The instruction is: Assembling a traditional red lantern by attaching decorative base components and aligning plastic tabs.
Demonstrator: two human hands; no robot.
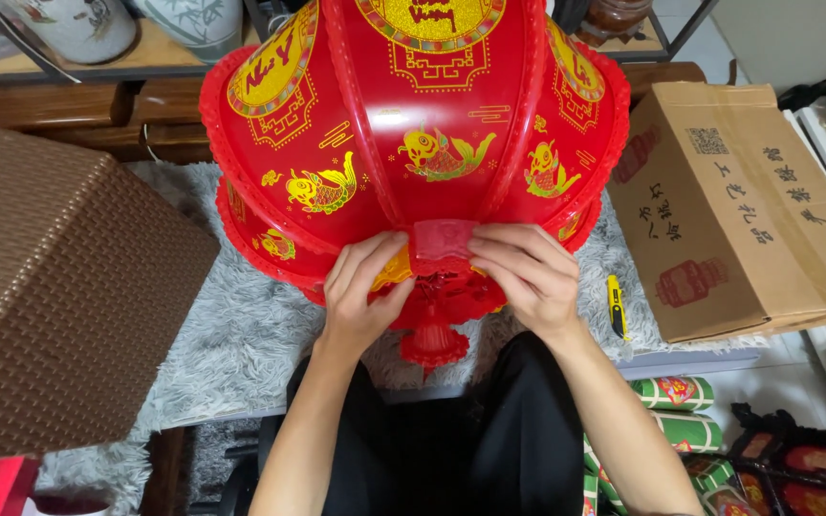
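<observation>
Red lantern (413, 143) lies on its side on the grey shaggy rug (231, 325) in front of you, its lower end turned toward your lap. Its top is cut off by the upper edge of the view, and its far side is hidden behind its own bulk. The small parts at the base, behind your fingers, are hard to make out; only a red knob (432, 344) hangs clear below.

Your left hand (363, 291) is partly curled, fingertips pressed against the lantern's lower rim beside a pale red tab (442, 239). Your right hand (523, 277) is likewise narrowly curled, fingers pinching the tab's right edge. Whether either hand fully grips the tab, you cannot tell from this view.

Panels are glossy red plastic, divided by raised ribs, printed with gold fish and gold ornament, with scalloped rims.

Left of the lantern stands a brown woven box (59, 287). To the right lies a cardboard carton (748, 210), with a yellow utility knife (616, 306) just beside it on the rug. Green printed rolls (676, 411) lie lower right, partly cut off.
</observation>
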